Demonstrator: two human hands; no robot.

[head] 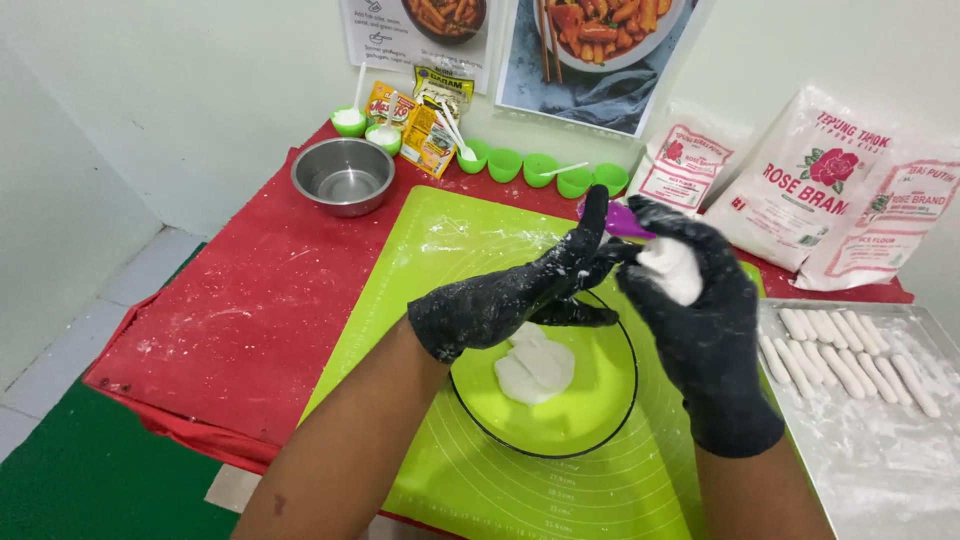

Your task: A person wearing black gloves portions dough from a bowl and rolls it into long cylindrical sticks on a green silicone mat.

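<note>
Both my hands wear black gloves dusted with flour and are raised above a clear glass bowl (pixel 625 400) on a lime green mat (pixel 440 250). My right hand (pixel 700 330) holds a lump of white dough (pixel 672 270) and a purple scraper (pixel 625 220) whose tip shows above it. My left hand (pixel 520 295) reaches across, its fingers touching the dough and the scraper. More white dough (pixel 535 365) lies in the bottom of the bowl.
A metal tray (pixel 880 460) at the right holds several white dough sticks (pixel 850 355). A steel bowl (pixel 342 175), small green cups (pixel 540 167), sachets and white flour bags (pixel 810 180) line the back of the red table (pixel 240 310). The table's left edge drops to the floor.
</note>
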